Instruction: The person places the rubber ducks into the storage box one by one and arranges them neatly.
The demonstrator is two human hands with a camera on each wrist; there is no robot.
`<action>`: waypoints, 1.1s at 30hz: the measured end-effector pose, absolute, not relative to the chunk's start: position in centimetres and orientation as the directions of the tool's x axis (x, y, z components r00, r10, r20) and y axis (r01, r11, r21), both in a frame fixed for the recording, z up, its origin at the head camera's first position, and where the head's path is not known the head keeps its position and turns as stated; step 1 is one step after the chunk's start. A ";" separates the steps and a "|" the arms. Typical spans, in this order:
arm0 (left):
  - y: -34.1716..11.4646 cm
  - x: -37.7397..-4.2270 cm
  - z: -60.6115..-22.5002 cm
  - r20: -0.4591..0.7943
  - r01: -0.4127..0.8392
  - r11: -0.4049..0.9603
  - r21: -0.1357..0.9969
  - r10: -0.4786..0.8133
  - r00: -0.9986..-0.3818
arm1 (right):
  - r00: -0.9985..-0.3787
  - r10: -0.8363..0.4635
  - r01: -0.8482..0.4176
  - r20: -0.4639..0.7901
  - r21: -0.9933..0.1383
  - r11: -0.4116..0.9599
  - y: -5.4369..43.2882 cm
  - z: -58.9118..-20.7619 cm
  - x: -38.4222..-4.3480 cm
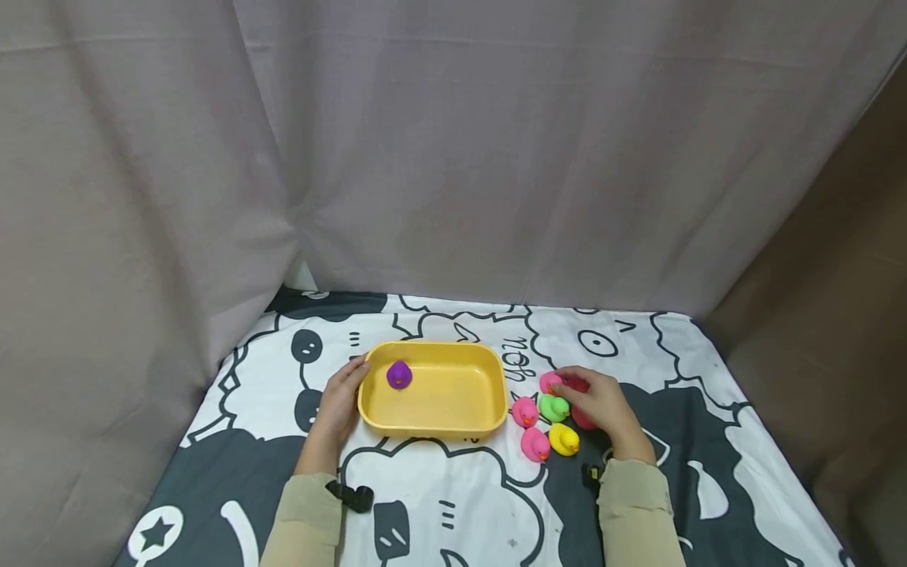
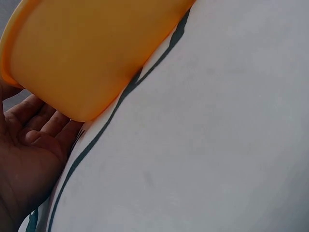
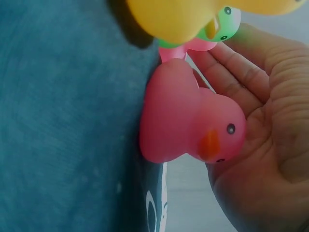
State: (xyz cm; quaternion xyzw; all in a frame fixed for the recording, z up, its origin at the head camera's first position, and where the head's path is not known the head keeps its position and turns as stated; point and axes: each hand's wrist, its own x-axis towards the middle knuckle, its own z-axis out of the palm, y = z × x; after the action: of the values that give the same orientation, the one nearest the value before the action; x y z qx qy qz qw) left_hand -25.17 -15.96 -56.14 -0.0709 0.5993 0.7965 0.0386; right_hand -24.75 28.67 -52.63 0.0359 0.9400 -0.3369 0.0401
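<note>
Yel. tray [image 1: 453, 390], 1 pc: purple toy duck [image 1: 399, 376] inside. L grip [image 1: 340, 400]: fingers relaxed, touching L end. R grip [image 1: 600, 402]: pinching far pink toy duck [image 1: 548, 382], R of tray, nr. grn. toy duck [image 1: 552, 408]

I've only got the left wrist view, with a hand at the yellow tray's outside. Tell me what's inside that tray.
Observer: The head view shows one purple duck in the yellow tray, toward its left end.
Operator: Now report what the right hand is on.
Observer: The right hand appears to pinch the far pink duck, to the right of the tray.
Operator: Check beside its palm and say what's there.
Observer: A reddish duck with an orange beak; the right wrist view shows it plainly, though that hand partly covers it in the head view.
</note>
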 end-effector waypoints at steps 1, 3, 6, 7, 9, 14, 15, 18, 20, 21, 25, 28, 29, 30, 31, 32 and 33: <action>-16.0 -25.2 -56.1 -0.159 -0.146 -0.278 0.949 -0.024 -0.987 | -0.994 0.042 0.095 -0.099 -0.631 0.770 28.7 -52.6 -24.8; -16.0 -25.2 -56.2 -0.168 -0.155 -0.281 0.947 -0.024 -0.985 | -0.994 0.037 0.093 -0.101 -0.633 0.769 28.7 -52.7 -24.8; -16.1 -25.2 -56.3 -0.167 -0.156 -0.284 0.946 -0.016 -0.986 | -0.994 0.028 0.088 -0.105 -0.632 0.770 28.7 -52.7 -24.8; -16.2 -25.2 -56.3 -0.167 -0.156 -0.287 0.945 -0.015 -0.986 | -0.994 0.026 0.087 -0.104 -0.633 0.769 28.7 -52.8 -24.8; -16.2 -25.2 -56.3 -0.158 -0.149 -0.287 0.946 -0.010 -0.987 | -0.995 0.024 0.080 -0.097 -0.632 0.771 28.7 -52.8 -24.9; -16.1 -25.1 -56.0 -0.155 -0.147 -0.281 0.949 -0.008 -0.988 | -0.997 0.027 0.070 -0.078 -0.633 0.771 28.8 -52.8 -25.0; -16.1 -25.1 -56.0 -0.159 -0.150 -0.279 0.949 -0.010 -0.987 | -0.996 0.026 0.073 -0.082 -0.635 0.769 28.7 -52.8 -25.0; -16.1 -25.1 -56.1 -0.163 -0.153 -0.284 0.946 -0.012 -0.986 | -0.995 0.027 0.083 -0.097 -0.638 0.765 28.7 -52.8 -24.9; -16.1 -25.1 -56.2 -0.163 -0.153 -0.287 0.946 -0.012 -0.987 | -0.994 0.026 0.087 -0.104 -0.640 0.764 28.7 -52.8 -24.9; -16.1 -25.1 -56.2 -0.161 -0.151 -0.286 0.946 -0.012 -0.987 | -0.994 0.026 0.088 -0.105 -0.641 0.762 28.7 -52.8 -24.8; -16.1 -25.2 -56.4 -0.155 -0.145 -0.288 0.947 -0.012 -0.988 | -0.995 0.019 0.079 -0.099 -0.642 0.762 28.8 -52.8 -24.9; -16.1 -25.2 -56.4 -0.155 -0.145 -0.288 0.947 -0.014 -0.988 | -0.996 0.014 0.071 -0.094 -0.643 0.762 28.9 -52.9 -24.9; -16.1 -25.2 -56.5 -0.158 -0.147 -0.287 0.947 -0.015 -0.987 | -0.996 0.013 0.069 -0.092 -0.644 0.762 28.9 -53.0 -24.9; -16.1 -25.3 -56.5 -0.159 -0.148 -0.285 0.947 -0.016 -0.987 | -0.996 0.012 0.068 -0.091 -0.646 0.760 28.9 -53.0 -24.9; -16.2 -25.3 -56.5 -0.159 -0.149 -0.280 0.948 -0.016 -0.987 | -0.996 0.013 0.068 -0.089 -0.649 0.758 28.9 -53.1 -24.9; -16.2 -25.3 -56.5 -0.161 -0.150 -0.280 0.948 -0.015 -0.987 | -0.996 0.013 0.068 -0.088 -0.652 0.756 28.9 -53.1 -24.9; -16.2 -25.3 -56.6 -0.161 -0.150 -0.278 0.949 -0.016 -0.987 | -0.996 0.012 0.066 -0.086 -0.653 0.754 28.9 -53.2 -24.9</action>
State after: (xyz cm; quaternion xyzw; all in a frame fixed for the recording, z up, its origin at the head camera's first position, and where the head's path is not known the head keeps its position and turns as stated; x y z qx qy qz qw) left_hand -25.28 -16.20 -56.56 -0.0693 0.5993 0.7964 0.0422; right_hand -24.87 28.91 -53.15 0.0208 0.9358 -0.3498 0.0381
